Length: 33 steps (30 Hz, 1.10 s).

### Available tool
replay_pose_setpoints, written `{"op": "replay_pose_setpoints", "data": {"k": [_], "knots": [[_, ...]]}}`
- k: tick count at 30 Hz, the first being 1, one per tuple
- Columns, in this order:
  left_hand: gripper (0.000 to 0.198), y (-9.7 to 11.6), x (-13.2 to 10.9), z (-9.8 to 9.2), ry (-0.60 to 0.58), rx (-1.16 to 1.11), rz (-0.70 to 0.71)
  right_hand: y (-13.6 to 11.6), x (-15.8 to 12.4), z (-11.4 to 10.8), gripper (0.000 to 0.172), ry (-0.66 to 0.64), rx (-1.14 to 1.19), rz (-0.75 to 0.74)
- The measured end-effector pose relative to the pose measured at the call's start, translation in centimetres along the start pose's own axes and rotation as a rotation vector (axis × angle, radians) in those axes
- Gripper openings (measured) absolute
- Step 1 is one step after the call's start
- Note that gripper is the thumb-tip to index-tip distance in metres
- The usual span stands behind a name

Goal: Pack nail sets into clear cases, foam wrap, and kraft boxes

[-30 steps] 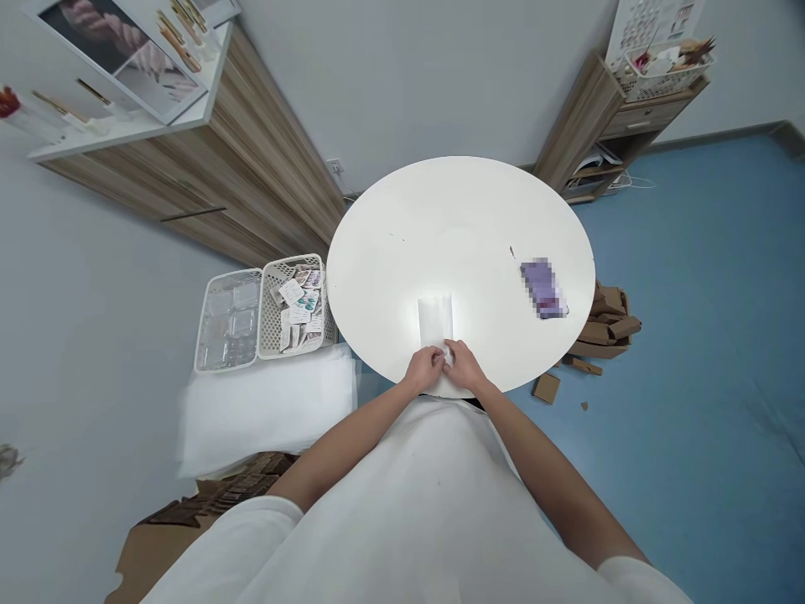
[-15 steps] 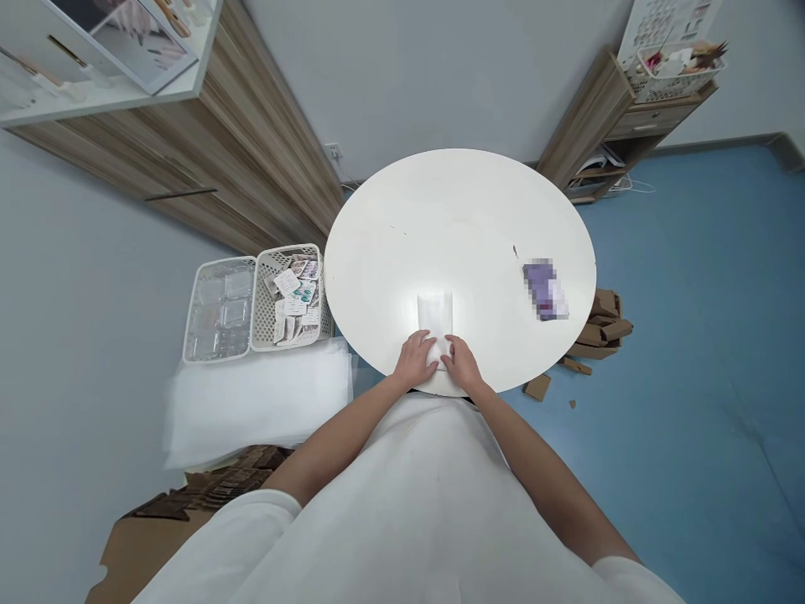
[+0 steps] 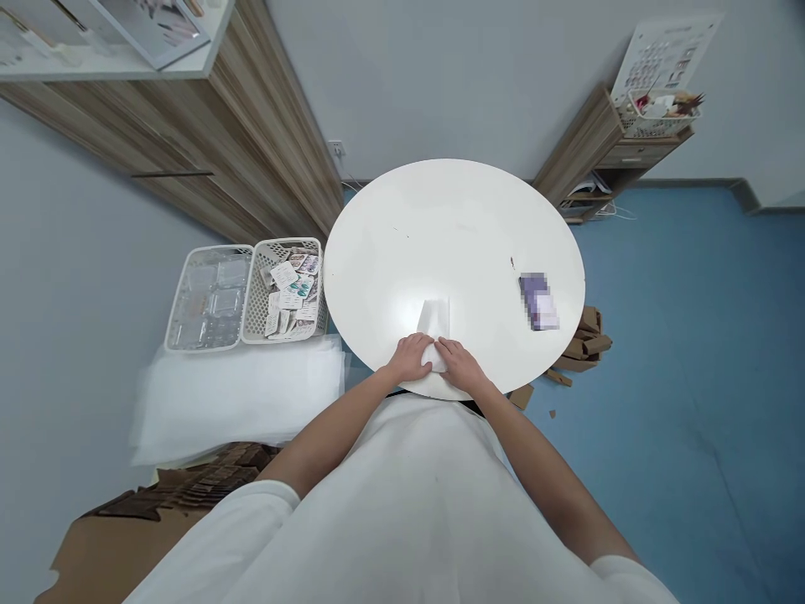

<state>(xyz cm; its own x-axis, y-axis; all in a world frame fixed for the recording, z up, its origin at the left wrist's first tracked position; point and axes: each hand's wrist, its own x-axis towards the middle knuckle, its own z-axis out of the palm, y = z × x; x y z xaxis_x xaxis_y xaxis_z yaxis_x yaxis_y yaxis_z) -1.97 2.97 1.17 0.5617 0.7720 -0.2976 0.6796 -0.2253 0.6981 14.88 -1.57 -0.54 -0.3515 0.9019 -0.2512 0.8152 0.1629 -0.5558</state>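
There are two hands [image 3: 410,358] — one sheet [image 3: 436,317], one table [image 3: 377,243], three baskets [image 3: 253,317].

Across the far half of the bench [image 3: 453,205], beyond the white sheet [image 3: 435,317], we have a free path. On the right, the purple pixelated item [image 3: 538,302] obstructs low travel; we can pass between it and the right hand [image 3: 460,364]. Left of the left hand [image 3: 410,357], the surface is free. Beyond the left edge, the basket of cards [image 3: 255,310] and tall cabinet [image 3: 264,159] limit our clearance.
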Motion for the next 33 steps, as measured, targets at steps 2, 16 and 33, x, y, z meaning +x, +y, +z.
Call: {"op": "replay_pose_setpoints", "data": {"k": [2,16,33], "knots": [[0.054,0.1,-0.2,-0.4,0.008,-0.061,-0.005,-0.2,-0.2,-0.3,0.068,-0.006,0.029,-0.006],[0.034,-1.7,-1.8,0.5,0.078,-0.292,-0.006,-0.8,-0.3,-3.3,0.022,-0.161,0.413,0.25],[0.036,-2.0,0.3,2.1,0.349,-0.304,-0.272,-0.6,1.5,0.8,0.049,0.331,0.466,0.515]]}}
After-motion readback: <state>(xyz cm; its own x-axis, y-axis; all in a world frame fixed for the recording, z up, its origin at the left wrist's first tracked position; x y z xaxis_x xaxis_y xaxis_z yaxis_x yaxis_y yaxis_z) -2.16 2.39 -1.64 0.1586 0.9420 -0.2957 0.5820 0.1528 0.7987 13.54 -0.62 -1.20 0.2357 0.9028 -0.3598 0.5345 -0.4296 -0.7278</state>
